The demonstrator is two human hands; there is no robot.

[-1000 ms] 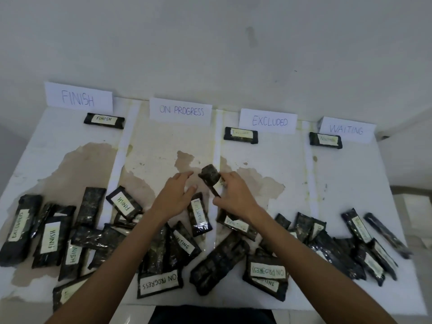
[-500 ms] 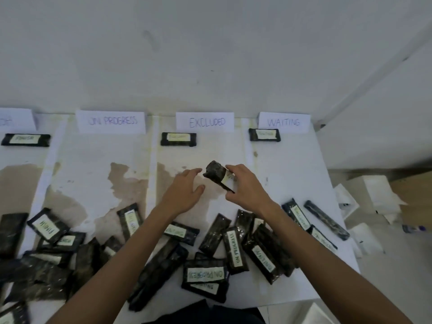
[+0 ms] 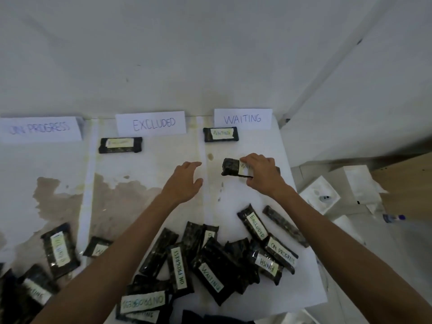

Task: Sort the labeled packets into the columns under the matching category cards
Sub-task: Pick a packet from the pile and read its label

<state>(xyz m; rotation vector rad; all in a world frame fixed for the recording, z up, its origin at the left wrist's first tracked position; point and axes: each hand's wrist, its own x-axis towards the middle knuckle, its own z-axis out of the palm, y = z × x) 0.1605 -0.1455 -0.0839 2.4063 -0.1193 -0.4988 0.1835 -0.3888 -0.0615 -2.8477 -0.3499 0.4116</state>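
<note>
Now, the right hand (image 3: 261, 174) gripped the held packet (image 3: 231, 170) from above, fingers curled over its right half, so only "WA" of the label showed (the rest was under the fingers). It sat in the WAITING column, just below the first WAITING packet (image 3: 221, 134) under the WAITING card (image 3: 243, 118); whether it touched the table (image 3: 245, 197) could not be told. The left hand (image 3: 184, 183) was relaxed and held nothing, fingers spread over the strip between the EXCLUDED and WAITING columns.

The ON PROGRESS card (image 3: 39, 129) was cut off at the left edge and blurred. Under the EXCLUDED card (image 3: 152, 123), the label on the EXCLUDED-column packet (image 3: 120, 145) was too smeared to read. In the unsorted pile (image 3: 210, 260) along the near edge, several packets overlapped and hid each other's labels; the arms covered more, and the bottom edge cut off the nearest ones. One face-down packet (image 3: 286, 226) at the right showed no label at all.

Against half a second before: the packet had been over the EXCLUDED column, close to the left fingertips; it had since crossed right into WAITING, and the hands were now apart. The view had swung right too, and the FINISH card and its packet were gone from sight.
</note>
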